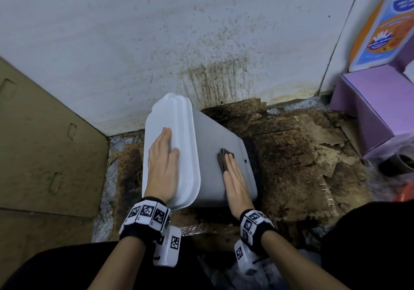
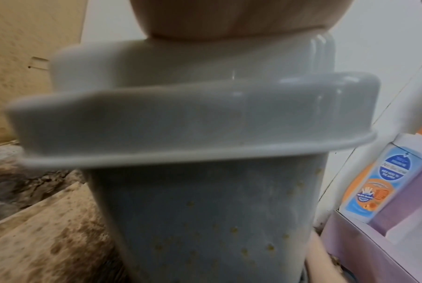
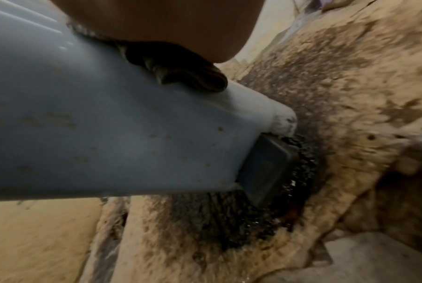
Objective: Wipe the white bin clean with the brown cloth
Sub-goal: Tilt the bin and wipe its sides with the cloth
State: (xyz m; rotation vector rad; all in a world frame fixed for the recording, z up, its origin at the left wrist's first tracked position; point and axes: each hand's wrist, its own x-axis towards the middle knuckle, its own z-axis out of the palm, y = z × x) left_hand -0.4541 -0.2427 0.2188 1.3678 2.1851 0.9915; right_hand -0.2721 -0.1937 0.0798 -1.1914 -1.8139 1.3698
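The white bin [image 1: 208,146] leans tilted to the left on stained cardboard, lid end at the left. My left hand [image 1: 164,153] lies flat with straight fingers on its lid [image 1: 179,115]. With flat fingers my right hand [image 1: 233,173] presses the folded brown cloth [image 1: 223,158] onto the bin's side near its base. In the right wrist view the brown cloth [image 3: 180,72] bunches under my palm on the bin [image 3: 108,124], which carries small brown specks. The left wrist view shows the bin's rim [image 2: 180,122] and spotted wall [image 2: 205,220].
A stained white wall [image 1: 156,43] stands behind the bin. Flattened cardboard [image 1: 40,144] leans at the left. Dirty, wet cardboard [image 1: 291,155] covers the floor. A purple box [image 1: 376,104] and a soap bottle [image 1: 385,21] stand at the right.
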